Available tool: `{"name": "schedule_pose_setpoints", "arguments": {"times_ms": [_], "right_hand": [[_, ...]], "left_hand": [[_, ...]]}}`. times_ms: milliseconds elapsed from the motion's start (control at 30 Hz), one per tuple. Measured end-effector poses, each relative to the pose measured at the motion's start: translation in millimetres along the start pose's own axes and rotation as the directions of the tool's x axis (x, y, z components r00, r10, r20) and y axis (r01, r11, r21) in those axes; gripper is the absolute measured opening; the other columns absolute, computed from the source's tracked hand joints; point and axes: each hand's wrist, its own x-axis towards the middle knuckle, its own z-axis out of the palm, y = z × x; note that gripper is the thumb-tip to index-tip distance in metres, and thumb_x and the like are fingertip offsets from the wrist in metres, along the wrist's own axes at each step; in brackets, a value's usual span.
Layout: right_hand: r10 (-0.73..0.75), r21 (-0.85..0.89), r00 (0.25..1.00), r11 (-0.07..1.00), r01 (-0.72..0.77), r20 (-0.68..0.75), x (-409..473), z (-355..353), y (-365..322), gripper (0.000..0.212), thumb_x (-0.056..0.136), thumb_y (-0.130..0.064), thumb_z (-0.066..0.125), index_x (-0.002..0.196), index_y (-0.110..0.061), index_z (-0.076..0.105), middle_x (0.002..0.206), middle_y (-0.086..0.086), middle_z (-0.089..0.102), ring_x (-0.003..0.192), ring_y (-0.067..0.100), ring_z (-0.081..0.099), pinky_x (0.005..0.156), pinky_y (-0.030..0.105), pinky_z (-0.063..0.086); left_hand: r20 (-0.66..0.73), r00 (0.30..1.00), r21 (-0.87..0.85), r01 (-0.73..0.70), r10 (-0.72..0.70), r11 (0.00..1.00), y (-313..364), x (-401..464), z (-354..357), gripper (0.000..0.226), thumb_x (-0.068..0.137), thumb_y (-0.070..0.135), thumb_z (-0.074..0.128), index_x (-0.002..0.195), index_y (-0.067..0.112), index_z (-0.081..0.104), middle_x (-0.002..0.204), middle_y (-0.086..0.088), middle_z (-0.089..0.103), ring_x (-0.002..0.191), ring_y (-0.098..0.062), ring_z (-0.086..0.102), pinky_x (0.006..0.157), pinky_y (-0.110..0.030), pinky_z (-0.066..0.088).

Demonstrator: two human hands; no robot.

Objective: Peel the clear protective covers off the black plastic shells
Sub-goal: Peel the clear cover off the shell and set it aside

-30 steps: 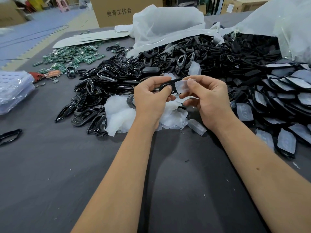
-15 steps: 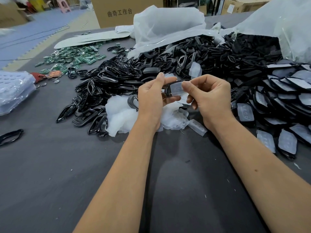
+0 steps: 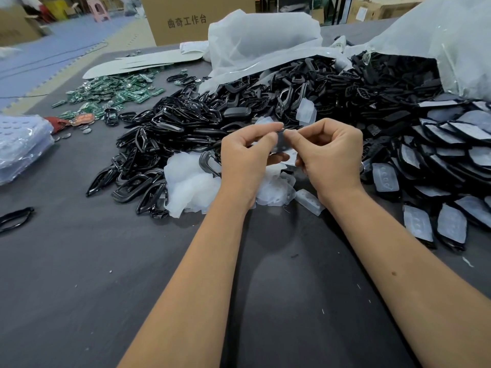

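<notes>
Between both hands I hold one black plastic shell (image 3: 281,144), mostly hidden by my fingers. My left hand (image 3: 245,160) grips its left end. My right hand (image 3: 330,158) pinches the clear cover (image 3: 292,157) at the shell's top edge with thumb and forefinger. Under my hands lies a heap of peeled clear covers (image 3: 191,181). To the right, a spread of shells still wearing covers (image 3: 449,155) fills the table. Behind lies a big pile of bare black frames (image 3: 186,128).
Green circuit boards (image 3: 114,94) lie at the back left, plastic bags (image 3: 265,41) and a cardboard box (image 3: 196,17) at the back. A stack of clear blister sheets (image 3: 21,144) sits at the left edge. The dark table (image 3: 132,288) stretches toward me.
My hands have turned the shell edge-on and drawn closer together. My right thumb and forefinger moved from the cover's flat face to its top edge.
</notes>
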Motion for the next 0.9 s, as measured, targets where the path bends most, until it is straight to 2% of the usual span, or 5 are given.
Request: {"name": "schedule_pose_setpoints", "arguments": {"times_ms": [133, 467, 600, 767, 900], "right_hand": [[-0.028, -0.033, 0.999, 0.999, 0.027, -0.022, 0.3, 0.5, 2.1, 0.020, 0.081, -0.027, 0.088, 0.069, -0.024, 0.071, 0.063, 0.000, 0.073, 0.044, 0.017, 0.064, 0.046, 0.025, 0.047], [-0.083, -0.139, 0.995, 0.988, 0.074, -0.058, 1.4, 2.5, 2.3, 0.017, 0.081, -0.027, 0.088, 0.074, -0.019, 0.074, 0.071, -0.004, 0.076, 0.064, 0.016, 0.073, 0.064, 0.037, 0.061], [-0.127, -0.202, 0.990, 0.973, 0.113, -0.060, -0.2, 3.9, -0.4, 0.020, 0.081, -0.031, 0.088, 0.072, -0.022, 0.073, 0.068, -0.006, 0.072, 0.060, 0.011, 0.066, 0.060, 0.029, 0.052], [-0.157, -0.236, 0.985, 0.962, 0.135, -0.076, 0.5, 2.3, -0.3, 0.021, 0.079, -0.029, 0.090, 0.072, -0.021, 0.072, 0.082, 0.000, 0.066, 0.059, 0.005, 0.056, 0.062, 0.018, 0.043], [-0.133, -0.219, 0.989, 0.969, 0.114, -0.072, 2.0, 1.9, 2.7, 0.023, 0.077, -0.034, 0.090, 0.068, -0.029, 0.069, 0.081, -0.001, 0.067, 0.060, 0.007, 0.056, 0.061, 0.022, 0.045]], "left_hand": [[0.005, 0.999, 0.079, -0.033, 0.033, 0.996, -2.6, 1.1, -0.5, 0.026, 0.088, -0.008, 0.068, 0.099, 0.012, 0.081, 0.102, -0.015, 0.077, 0.076, -0.027, 0.077, 0.069, -0.030, 0.061], [-0.033, 0.999, 0.066, -0.018, 0.021, 0.998, -1.9, -0.2, 1.7, 0.023, 0.093, -0.008, 0.066, 0.098, 0.009, 0.080, 0.101, -0.021, 0.076, 0.080, -0.028, 0.077, 0.070, -0.032, 0.061], [-0.030, 0.999, 0.062, -0.024, 0.026, 0.998, -2.2, -0.5, 1.3, 0.021, 0.093, -0.007, 0.066, 0.098, 0.008, 0.079, 0.099, -0.020, 0.076, 0.080, -0.026, 0.077, 0.068, -0.029, 0.061], [-0.014, 1.000, 0.088, -0.024, 0.026, 0.996, -2.4, 0.0, -0.1, 0.019, 0.092, -0.003, 0.069, 0.098, 0.012, 0.081, 0.094, -0.012, 0.078, 0.069, -0.024, 0.073, 0.066, -0.029, 0.060], [-0.007, 1.000, 0.093, -0.026, 0.026, 0.995, -2.8, -0.5, 0.3, 0.021, 0.092, -0.003, 0.069, 0.096, 0.015, 0.081, 0.097, -0.013, 0.078, 0.071, -0.025, 0.074, 0.067, -0.030, 0.060]]}}
